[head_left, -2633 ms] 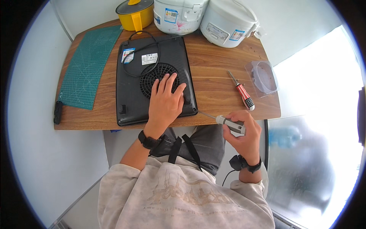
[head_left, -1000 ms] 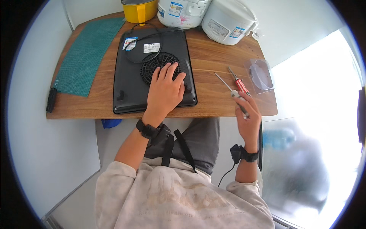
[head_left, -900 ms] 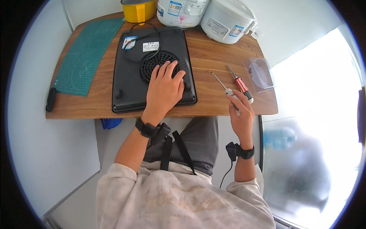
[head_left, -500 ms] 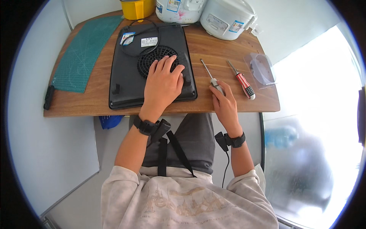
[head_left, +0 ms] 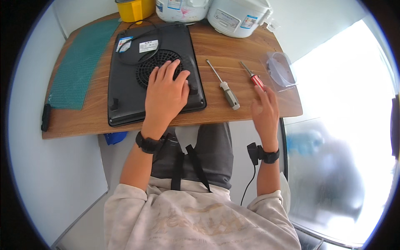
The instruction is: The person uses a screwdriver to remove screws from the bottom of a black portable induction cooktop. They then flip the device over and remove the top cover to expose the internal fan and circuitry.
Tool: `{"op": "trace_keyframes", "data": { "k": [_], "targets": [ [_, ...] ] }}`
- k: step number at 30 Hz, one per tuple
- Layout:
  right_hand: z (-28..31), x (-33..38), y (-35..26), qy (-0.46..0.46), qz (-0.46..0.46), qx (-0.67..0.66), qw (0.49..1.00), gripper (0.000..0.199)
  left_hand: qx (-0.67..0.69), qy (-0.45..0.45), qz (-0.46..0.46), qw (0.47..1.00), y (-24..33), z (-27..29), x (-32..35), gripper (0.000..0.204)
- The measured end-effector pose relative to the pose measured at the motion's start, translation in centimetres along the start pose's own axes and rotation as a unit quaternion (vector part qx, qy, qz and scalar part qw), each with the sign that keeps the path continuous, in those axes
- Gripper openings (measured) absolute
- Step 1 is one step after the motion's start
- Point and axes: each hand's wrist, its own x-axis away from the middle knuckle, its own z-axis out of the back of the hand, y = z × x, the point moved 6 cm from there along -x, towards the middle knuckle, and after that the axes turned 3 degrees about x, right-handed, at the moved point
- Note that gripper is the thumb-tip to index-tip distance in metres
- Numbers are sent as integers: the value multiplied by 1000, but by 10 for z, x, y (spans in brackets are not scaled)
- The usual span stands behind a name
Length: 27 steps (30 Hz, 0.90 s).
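Observation:
A black induction cooker (head_left: pixel 125 96) lies upside down on the wooden table (head_left: pixel 233 52), its round fan grille and coiled black cord facing up. My left hand (head_left: pixel 166 93) rests flat on its underside, fingers over the grille. A grey-handled screwdriver (head_left: pixel 225 86) lies loose on the wood to the right of the cooker. My right hand (head_left: pixel 265 111) hovers at the table's front right edge with fingers apart, its fingertips over the handle of a red-handled screwdriver (head_left: pixel 251 76). It holds nothing.
A green cutting mat (head_left: pixel 79 71) covers the table's left side, with a small dark object (head_left: pixel 45 117) at the left edge. A yellow pot (head_left: pixel 135 8) and two white rice cookers (head_left: pixel 237 14) stand along the back. A clear plastic container (head_left: pixel 280 71) sits at the right edge.
My right hand carried the grey-handled screwdriver up from below the table edge, laid it on the wood beside the cooker, let go and moved right to the red-handled one. The left hand stayed put.

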Motion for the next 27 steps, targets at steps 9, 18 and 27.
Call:
{"op": "trace_keyframes", "data": {
  "k": [9, 18, 27],
  "targets": [
    [4, 16, 72, -61, -137, 87, 985, 48, -7, 16, -5, 1000, 3, -1, -3, 22],
    [-1, 5, 80, -53, -161, 51, 984, 37, -5, 1, -6, 1000, 3, -2, -2, 23],
    [33, -2, 54, 18, -197, -188, 962, 32, -3, 17, -6, 1000, 4, -2, 0, 22]
  ]
}}
